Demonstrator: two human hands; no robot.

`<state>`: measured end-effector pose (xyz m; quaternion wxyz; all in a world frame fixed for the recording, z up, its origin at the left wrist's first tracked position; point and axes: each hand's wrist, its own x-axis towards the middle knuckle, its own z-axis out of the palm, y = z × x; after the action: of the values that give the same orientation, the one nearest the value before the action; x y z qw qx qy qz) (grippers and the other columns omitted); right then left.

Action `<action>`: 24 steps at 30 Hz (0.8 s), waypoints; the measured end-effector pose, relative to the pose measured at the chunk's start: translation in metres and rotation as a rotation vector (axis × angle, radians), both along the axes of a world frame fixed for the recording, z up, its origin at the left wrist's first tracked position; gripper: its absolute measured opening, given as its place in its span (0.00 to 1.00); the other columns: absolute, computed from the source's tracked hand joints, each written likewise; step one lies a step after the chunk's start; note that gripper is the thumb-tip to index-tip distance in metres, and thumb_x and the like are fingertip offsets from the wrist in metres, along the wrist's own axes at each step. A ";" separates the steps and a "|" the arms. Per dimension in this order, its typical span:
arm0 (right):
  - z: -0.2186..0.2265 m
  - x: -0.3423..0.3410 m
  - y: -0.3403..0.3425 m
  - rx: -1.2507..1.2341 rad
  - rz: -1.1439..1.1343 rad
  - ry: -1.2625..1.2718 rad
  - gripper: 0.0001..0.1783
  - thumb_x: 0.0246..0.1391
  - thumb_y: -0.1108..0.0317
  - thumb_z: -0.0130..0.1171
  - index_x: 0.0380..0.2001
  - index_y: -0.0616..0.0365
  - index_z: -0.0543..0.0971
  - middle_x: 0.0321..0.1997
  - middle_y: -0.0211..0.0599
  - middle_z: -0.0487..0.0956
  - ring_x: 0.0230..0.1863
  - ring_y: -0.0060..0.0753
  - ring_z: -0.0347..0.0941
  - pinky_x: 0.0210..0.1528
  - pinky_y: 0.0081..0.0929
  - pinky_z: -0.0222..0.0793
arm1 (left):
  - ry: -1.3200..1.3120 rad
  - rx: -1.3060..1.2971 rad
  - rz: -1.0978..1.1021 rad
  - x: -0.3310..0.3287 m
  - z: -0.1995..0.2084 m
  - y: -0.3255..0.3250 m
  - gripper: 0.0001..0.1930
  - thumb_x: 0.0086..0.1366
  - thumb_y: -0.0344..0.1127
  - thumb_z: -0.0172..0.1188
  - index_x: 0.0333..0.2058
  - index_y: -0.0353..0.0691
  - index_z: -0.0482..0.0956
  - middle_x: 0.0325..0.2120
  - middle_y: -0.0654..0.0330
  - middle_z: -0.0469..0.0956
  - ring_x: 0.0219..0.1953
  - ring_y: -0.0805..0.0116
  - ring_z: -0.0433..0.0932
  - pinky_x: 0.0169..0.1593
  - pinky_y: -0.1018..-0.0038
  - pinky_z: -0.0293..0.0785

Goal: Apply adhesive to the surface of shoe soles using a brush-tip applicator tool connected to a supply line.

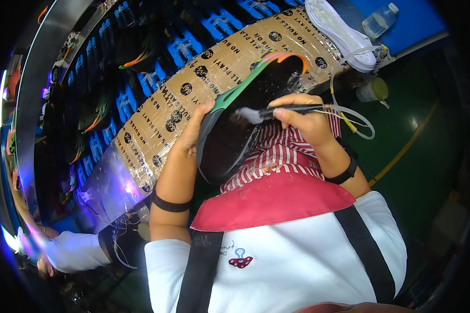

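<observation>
Head view: a big black shoe sole (230, 141) with a green and orange rim is held up in front of the person's tummy, over the near edge of a bench top covered in brown cardboard (141, 136). The sole is long, and its long line goes on a slant, from low on the left to high on the right. The orange end points up and to the right, away from the person. The round black end points down and to the left, near the person. Its dark, hollow side faces up to the camera.

The left hand (192, 130) grips the sole by its left edge. A fingertip shows on the rim, but I cannot see the fingers behind it. The right hand (309, 121) has its thumb and fingers closed around the black handle of a brush (284, 109). The pale brush tip points left, over the middle of the hollow side; I cannot tell if it touches. A clear tube (369, 127) loops out to the right of the hand.

Past the orange end lies a white sole (339, 31), with a clear bottle (379, 22) just beside it.
</observation>
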<state>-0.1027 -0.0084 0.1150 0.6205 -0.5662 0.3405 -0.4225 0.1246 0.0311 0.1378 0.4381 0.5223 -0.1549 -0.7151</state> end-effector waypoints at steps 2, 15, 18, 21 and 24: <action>0.001 -0.003 -0.007 0.006 -0.025 0.039 0.09 0.43 0.73 0.61 0.30 0.65 0.80 0.19 0.31 0.76 0.18 0.15 0.69 0.21 0.12 0.64 | 0.114 -0.009 -0.027 0.003 -0.007 0.000 0.25 0.55 0.48 0.52 0.46 0.33 0.71 0.38 0.50 0.76 0.37 0.63 0.77 0.43 0.72 0.74; -0.009 -0.007 -0.021 -0.176 -0.429 0.093 0.08 0.44 0.74 0.62 0.31 0.63 0.80 0.22 0.29 0.77 0.22 0.17 0.70 0.26 0.14 0.65 | 0.192 -0.103 0.024 -0.001 -0.025 0.011 0.29 0.55 0.51 0.49 0.49 0.33 0.69 0.41 0.49 0.75 0.38 0.61 0.77 0.44 0.70 0.75; -0.011 0.010 -0.008 -0.567 -0.545 0.205 0.10 0.42 0.73 0.63 0.32 0.64 0.78 0.24 0.39 0.78 0.23 0.27 0.74 0.27 0.21 0.68 | 0.238 -0.112 0.109 -0.014 -0.022 0.009 0.30 0.54 0.52 0.48 0.49 0.34 0.69 0.41 0.50 0.75 0.39 0.61 0.77 0.45 0.69 0.75; 0.000 0.018 0.006 -0.741 -0.366 0.304 0.12 0.39 0.73 0.64 0.31 0.64 0.77 0.24 0.45 0.77 0.22 0.40 0.74 0.25 0.27 0.68 | 0.243 -0.165 0.157 -0.019 -0.018 0.007 0.31 0.53 0.54 0.48 0.49 0.35 0.69 0.41 0.50 0.75 0.39 0.60 0.77 0.45 0.68 0.75; -0.002 0.026 0.012 -0.782 -0.257 0.225 0.12 0.39 0.72 0.64 0.30 0.62 0.77 0.20 0.42 0.75 0.20 0.41 0.72 0.22 0.29 0.66 | 0.208 -0.143 0.186 -0.019 -0.022 0.005 0.31 0.53 0.55 0.47 0.48 0.37 0.70 0.41 0.51 0.75 0.39 0.59 0.77 0.44 0.66 0.75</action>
<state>-0.0770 0.0033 0.1133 0.2601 -0.7546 0.2879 -0.5291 0.1058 0.0363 0.1154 0.5520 0.4249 -0.1101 -0.7090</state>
